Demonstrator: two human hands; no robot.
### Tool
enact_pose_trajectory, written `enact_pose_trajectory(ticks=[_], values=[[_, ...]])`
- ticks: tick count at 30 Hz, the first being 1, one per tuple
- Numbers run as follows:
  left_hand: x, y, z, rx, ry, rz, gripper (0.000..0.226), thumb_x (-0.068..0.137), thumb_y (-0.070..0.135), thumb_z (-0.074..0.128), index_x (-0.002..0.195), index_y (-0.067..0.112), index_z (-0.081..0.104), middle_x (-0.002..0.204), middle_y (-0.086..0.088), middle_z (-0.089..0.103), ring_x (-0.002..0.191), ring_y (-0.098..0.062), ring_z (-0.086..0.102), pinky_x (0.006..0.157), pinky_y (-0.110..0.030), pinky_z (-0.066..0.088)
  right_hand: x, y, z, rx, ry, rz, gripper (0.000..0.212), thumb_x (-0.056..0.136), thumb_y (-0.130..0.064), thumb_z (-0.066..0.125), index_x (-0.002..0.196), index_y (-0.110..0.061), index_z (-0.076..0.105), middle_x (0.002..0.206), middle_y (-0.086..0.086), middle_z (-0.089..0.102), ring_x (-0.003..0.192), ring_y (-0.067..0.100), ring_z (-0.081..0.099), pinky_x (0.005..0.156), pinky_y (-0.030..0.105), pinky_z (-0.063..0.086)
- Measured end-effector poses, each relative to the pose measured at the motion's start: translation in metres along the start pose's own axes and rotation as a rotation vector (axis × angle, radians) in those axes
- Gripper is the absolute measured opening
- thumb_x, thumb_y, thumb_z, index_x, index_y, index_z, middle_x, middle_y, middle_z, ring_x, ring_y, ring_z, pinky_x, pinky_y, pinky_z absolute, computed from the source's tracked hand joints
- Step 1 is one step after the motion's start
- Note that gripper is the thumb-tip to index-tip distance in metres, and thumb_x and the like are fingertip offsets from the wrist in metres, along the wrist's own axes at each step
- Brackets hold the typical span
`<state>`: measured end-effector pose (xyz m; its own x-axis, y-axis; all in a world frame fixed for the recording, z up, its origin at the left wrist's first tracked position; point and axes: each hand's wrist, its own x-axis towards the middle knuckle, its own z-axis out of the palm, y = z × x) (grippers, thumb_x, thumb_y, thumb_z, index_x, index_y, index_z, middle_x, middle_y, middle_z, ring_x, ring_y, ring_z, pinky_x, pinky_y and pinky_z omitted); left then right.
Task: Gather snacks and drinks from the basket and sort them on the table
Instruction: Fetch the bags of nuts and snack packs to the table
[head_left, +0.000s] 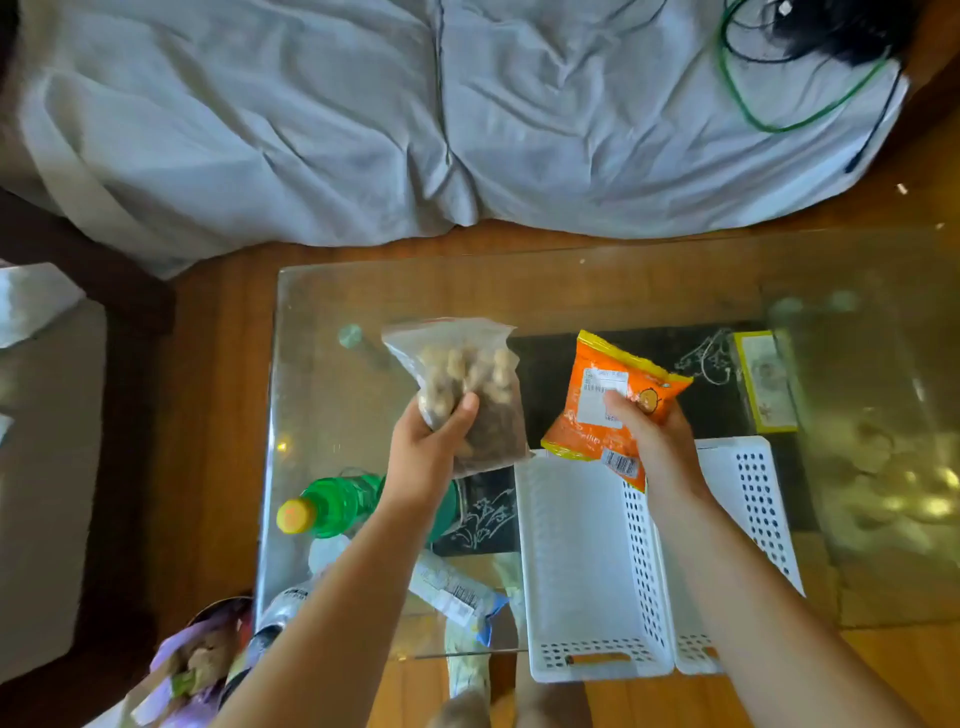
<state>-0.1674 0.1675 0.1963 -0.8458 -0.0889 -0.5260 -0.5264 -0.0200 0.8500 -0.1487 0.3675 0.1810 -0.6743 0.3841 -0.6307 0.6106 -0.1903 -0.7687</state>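
Head view, looking down on a glass table (322, 332) with two white baskets (582, 545) side by side at its near edge, both apparently empty. Left hand (431, 452) is closed around the lower part of a clear bag (462, 384) of pale, nut-like pieces, thumb across the front, holding it upright above the table and clear of the surface. Right hand (649, 441) grips an orange packet (608, 410) from behind, thumb pressed on its white label, and holds it above the far end of the left-hand basket, label toward the camera, probably so that it can be read or compared before placing. Each item is raised, which suggests that both are in transit to a sorting spot not yet chosen. A green bottle (337, 504) with a yellow cap lies on its side at the table's left, partly behind the left forearm; a blue-and-white packet (457, 592) lies just nearer, beside the baskets. These two appear already set out, drink and snack still close together. A yellow box (763, 384) rests on the far right, well apart. More wrapped goods (202, 660) sit below the table's near-left corner; their container cannot be made out.
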Motion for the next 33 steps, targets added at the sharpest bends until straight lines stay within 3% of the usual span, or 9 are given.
enact_pose_trajectory(ticks=[6,9,14,17,22,27,30,31,33], values=[[0.097,-0.051,0.021,0.181,-0.027,-0.157,0.021,0.086,0.009,0.063,0.090,0.027,0.054,0.089,0.003,0.063,0.093,-0.021,0.061,0.083,-0.038,0.052,0.093,0.039,0.009,-0.110,-0.046,0.096,0.042,0.081,-0.030,0.069,0.117,-0.029,0.048,0.110,-0.007,0.059,0.093,0.013,0.061,0.070,0.029,0.050],[0.128,-0.079,0.022,0.311,-0.012,-0.232,0.017,0.087,0.014,0.062,0.091,0.026,0.050,0.084,0.008,0.059,0.089,-0.018,0.057,0.078,-0.033,0.046,0.121,0.056,0.016,-0.234,-0.076,0.126,0.038,0.079,-0.035,0.070,0.112,-0.029,0.051,0.107,-0.007,0.059,0.087,0.009,0.060,0.066,0.025,0.049],[0.158,-0.110,0.026,0.433,0.003,-0.369,0.030,0.089,0.018,0.060,0.117,0.012,0.051,0.095,-0.003,0.057,0.088,-0.020,0.055,0.079,-0.033,0.045,0.149,0.079,0.028,-0.428,-0.126,0.151,0.026,0.082,-0.040,0.065,0.102,-0.030,0.053,0.103,-0.007,0.059,0.088,0.011,0.057,0.068,0.025,0.047],[0.162,-0.119,0.031,0.421,-0.001,-0.380,0.035,0.091,0.011,0.056,0.124,0.011,0.043,0.088,0.002,0.052,0.091,-0.021,0.054,0.080,-0.033,0.043,0.158,0.087,0.031,-0.494,-0.128,0.183,0.030,0.083,-0.041,0.063,0.106,-0.024,0.055,0.105,-0.004,0.060,0.095,0.016,0.059,0.080,0.032,0.049],[0.160,-0.123,0.040,0.354,-0.030,-0.450,0.041,0.094,0.007,0.046,0.131,0.019,0.035,0.105,-0.004,0.053,0.111,-0.031,0.057,0.094,-0.053,0.049,0.163,0.089,0.034,-0.546,-0.119,0.168,0.032,0.085,-0.031,0.063,0.113,-0.019,0.053,0.112,0.001,0.060,0.093,0.016,0.056,0.074,0.029,0.046],[0.156,-0.111,0.041,0.361,0.008,-0.509,0.060,0.093,0.016,0.053,0.144,0.021,0.022,0.119,-0.006,0.046,0.105,-0.024,0.048,0.090,-0.040,0.045,0.158,0.084,0.031,-0.606,-0.120,0.174,0.041,0.087,-0.029,0.060,0.125,-0.018,0.048,0.124,0.003,0.057,0.097,0.015,0.053,0.057,0.018,0.040],[0.146,-0.094,0.039,0.333,0.026,-0.545,0.076,0.091,0.018,0.056,0.150,0.022,0.009,0.145,-0.009,0.036,0.125,-0.027,0.044,0.099,-0.041,0.037,0.152,0.074,0.028,-0.672,-0.119,0.186,0.062,0.087,-0.029,0.062,0.141,-0.018,0.034,0.142,0.007,0.044,0.122,0.026,0.049,0.073,0.026,0.050],[0.140,-0.087,0.038,0.299,0.024,-0.546,0.077,0.091,0.017,0.056,0.150,0.022,0.007,0.145,-0.007,0.035,0.123,-0.021,0.049,0.100,-0.039,0.035,0.148,0.069,0.026,-0.692,-0.112,0.191,0.069,0.087,-0.030,0.062,0.145,-0.018,0.027,0.147,0.008,0.036,0.129,0.028,0.044,0.077,0.027,0.049],[0.124,-0.071,0.039,0.198,0.012,-0.537,0.073,0.091,0.015,0.055,0.150,0.022,0.012,0.130,-0.001,0.042,0.087,-0.006,0.064,0.090,-0.032,0.036,0.139,0.057,0.023,-0.712,-0.099,0.195,0.074,0.086,-0.030,0.063,0.147,-0.019,0.021,0.151,0.009,0.028,0.133,0.029,0.039,0.082,0.029,0.047]])
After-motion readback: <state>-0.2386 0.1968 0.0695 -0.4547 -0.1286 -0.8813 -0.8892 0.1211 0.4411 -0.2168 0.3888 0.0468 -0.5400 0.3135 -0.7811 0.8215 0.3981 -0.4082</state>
